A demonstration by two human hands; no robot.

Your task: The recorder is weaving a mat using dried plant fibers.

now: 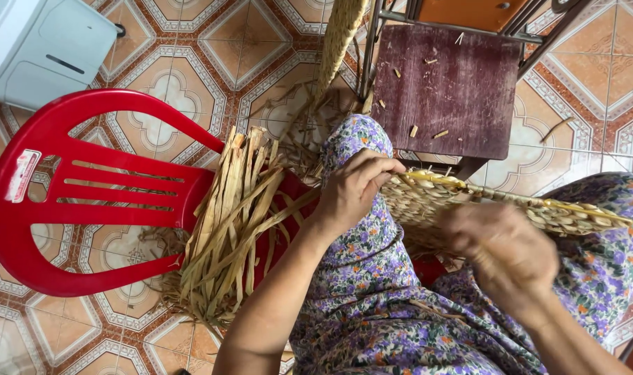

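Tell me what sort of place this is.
Likely a home used for handcraft weaving: patterned floor tiles, a red plastic chair heaped with dried straw strips, and both hands, left hand and right hand, on a woven straw piece.

Glossy red plastic chair (87,187), dry straw strips (233,215), scuffed matt wooden stool (448,90).

Both hands (358,191) (500,253) on a woven straw mat (538,208), beside red plastic chair (87,187).

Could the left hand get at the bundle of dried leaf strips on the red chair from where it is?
Probably yes: the left hand grips the woven mat's edge, right beside the dried strips, with nothing between them.
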